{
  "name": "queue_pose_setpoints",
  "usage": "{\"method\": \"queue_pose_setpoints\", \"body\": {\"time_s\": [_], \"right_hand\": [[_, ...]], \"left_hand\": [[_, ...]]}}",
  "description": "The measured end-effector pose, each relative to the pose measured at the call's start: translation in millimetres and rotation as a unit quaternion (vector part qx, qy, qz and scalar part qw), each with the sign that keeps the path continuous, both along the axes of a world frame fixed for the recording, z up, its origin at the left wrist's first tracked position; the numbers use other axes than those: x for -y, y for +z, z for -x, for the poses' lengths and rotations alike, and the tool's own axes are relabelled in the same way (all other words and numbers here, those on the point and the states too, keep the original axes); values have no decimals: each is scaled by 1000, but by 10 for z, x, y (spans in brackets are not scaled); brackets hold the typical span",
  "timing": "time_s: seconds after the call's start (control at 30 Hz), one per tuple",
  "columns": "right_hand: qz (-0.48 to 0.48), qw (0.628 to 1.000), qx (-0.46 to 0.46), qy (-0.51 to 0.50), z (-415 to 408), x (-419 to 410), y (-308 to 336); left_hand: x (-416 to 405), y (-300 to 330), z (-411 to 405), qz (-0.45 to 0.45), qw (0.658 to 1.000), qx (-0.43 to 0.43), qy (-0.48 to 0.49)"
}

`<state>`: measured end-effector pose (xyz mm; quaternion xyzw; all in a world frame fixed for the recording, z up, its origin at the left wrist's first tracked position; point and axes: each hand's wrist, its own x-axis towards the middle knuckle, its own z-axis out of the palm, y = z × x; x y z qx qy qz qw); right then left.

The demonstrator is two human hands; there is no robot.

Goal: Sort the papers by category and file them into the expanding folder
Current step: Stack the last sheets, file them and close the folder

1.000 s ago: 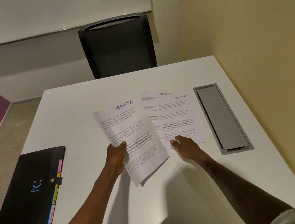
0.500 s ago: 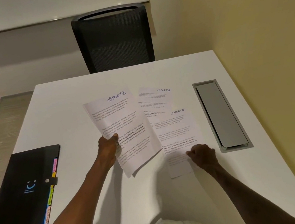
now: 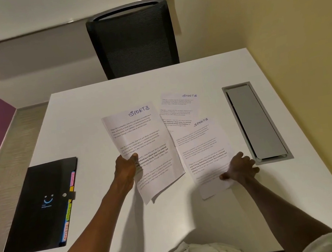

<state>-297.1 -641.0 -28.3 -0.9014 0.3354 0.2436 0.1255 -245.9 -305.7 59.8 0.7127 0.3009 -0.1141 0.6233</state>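
My left hand (image 3: 127, 169) grips a small stack of white sheets headed "SPORTS" (image 3: 141, 142) by its left edge, lifted above the white table (image 3: 87, 119). My right hand (image 3: 239, 169) pinches the lower right corner of another "SPORTS" sheet (image 3: 205, 152), which is raised at the near end. A third "SPORTS" sheet (image 3: 179, 106) lies flat behind it, partly covered. The black expanding folder (image 3: 38, 208) lies closed at the table's left, with coloured index tabs (image 3: 70, 205) along its right edge.
A grey cable-tray lid (image 3: 254, 122) is set into the table at the right, close to my right hand. A black mesh chair (image 3: 133, 38) stands behind the far edge. A yellow wall (image 3: 301, 64) runs along the right side.
My right hand pulled one sheet off the pile toward me and took its lower corner in a pinch. The left hand kept its stack, drifting slightly left.
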Motion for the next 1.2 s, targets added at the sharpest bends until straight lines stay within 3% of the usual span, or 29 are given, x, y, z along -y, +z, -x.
{"method": "queue_pose_setpoints", "body": {"time_s": [0.2,0.37,0.53,0.7,0.87,1.1,1.2], "right_hand": [[-97,988,107,-62,40,125,-66],[-177,936,279,-117,121,211,-2],[-241,900,347,-106,133,220,266],[-339,879,315,-114,93,129,524],[-369,882,286,-65,65,-80,701],[-371,908,193,38,37,-106,1079],[-374,904,205,40,-9,-71,1372]], "left_hand": [[-116,-50,57,-70,997,16,-32],[-108,42,110,-166,982,70,-51],[-97,75,104,-178,980,89,-16],[15,121,115,-59,993,98,-12],[273,178,144,91,995,48,16],[415,312,247,220,971,33,-81],[444,395,305,267,955,30,-128]]}}
